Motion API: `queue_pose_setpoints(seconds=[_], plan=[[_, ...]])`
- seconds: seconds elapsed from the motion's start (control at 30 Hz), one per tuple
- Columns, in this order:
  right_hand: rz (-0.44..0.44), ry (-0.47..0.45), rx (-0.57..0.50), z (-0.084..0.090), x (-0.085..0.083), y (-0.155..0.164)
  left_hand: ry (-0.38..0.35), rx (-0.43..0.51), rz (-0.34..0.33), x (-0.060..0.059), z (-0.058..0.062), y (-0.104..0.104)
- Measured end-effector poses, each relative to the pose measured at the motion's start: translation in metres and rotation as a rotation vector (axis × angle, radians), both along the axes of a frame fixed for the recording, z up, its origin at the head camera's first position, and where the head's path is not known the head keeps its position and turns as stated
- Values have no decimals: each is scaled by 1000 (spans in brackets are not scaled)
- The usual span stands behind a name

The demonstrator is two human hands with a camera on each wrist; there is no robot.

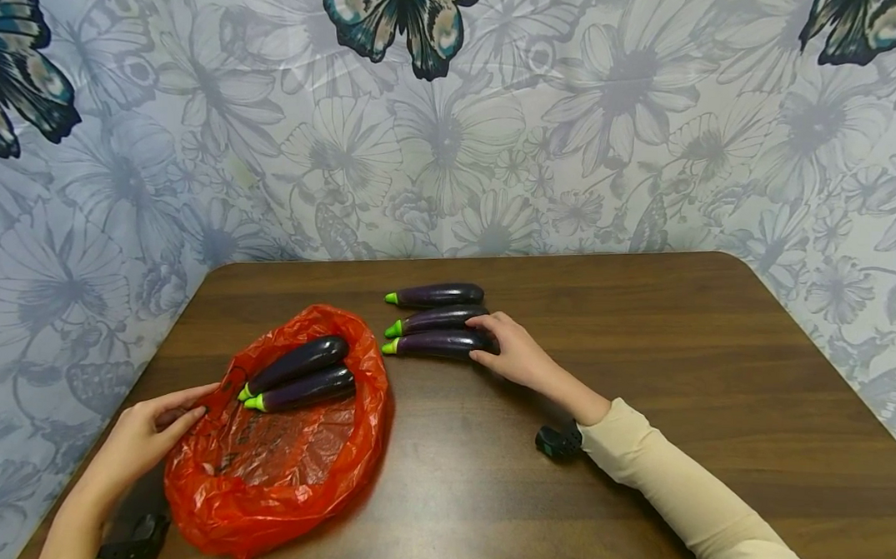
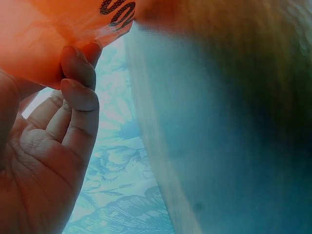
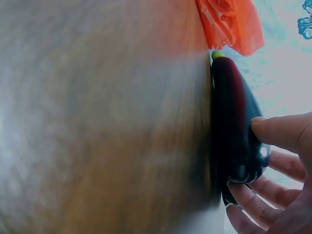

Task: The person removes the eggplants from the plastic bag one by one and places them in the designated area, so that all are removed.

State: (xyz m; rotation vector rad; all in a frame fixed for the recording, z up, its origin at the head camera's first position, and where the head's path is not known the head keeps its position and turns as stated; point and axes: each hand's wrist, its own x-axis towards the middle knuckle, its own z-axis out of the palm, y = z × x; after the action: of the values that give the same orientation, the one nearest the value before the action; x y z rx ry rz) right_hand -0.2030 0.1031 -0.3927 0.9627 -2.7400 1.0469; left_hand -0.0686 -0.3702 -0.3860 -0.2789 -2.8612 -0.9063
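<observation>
My left hand (image 1: pixel 139 433) pinches the left rim of a red plastic bag (image 1: pixel 213 511), which stands wide open on the table. In the left wrist view, thumb and fingers (image 2: pixel 80 95) hold the thin plastic, with dark print near them. Inside the bag two dark purple eggplants (image 1: pixel 297 366) lie side by side, green tips to the left. Right of the bag, three more eggplants lie in a row. My right hand (image 1: pixel 518 355) grips the thick end of the nearest eggplant (image 1: pixel 433 343); in the right wrist view the thumb rests against this eggplant (image 3: pixel 234 112), fingers around its end.
Behind the gripped one lie the middle eggplant (image 1: pixel 435 318) and the far eggplant (image 1: pixel 440 295). The brown wooden table (image 1: pixel 641 321) meets a flower-patterned wall (image 1: pixel 498 165) at its back edge. A black wrist camera (image 1: pixel 558 442) hangs under my right wrist.
</observation>
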Motion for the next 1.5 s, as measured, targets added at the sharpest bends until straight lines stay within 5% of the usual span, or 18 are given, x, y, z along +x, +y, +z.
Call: queue_pose_setpoints(seconds=[0.6, 1.03, 1.5], plan=[[6, 87, 30, 12, 10, -6, -2, 4, 4, -3, 1, 1], [198, 156, -140, 39, 30, -76, 7, 11, 3, 0, -1, 0], [333, 150, 105, 28, 46, -155, 25, 15, -10, 1, -2, -1]])
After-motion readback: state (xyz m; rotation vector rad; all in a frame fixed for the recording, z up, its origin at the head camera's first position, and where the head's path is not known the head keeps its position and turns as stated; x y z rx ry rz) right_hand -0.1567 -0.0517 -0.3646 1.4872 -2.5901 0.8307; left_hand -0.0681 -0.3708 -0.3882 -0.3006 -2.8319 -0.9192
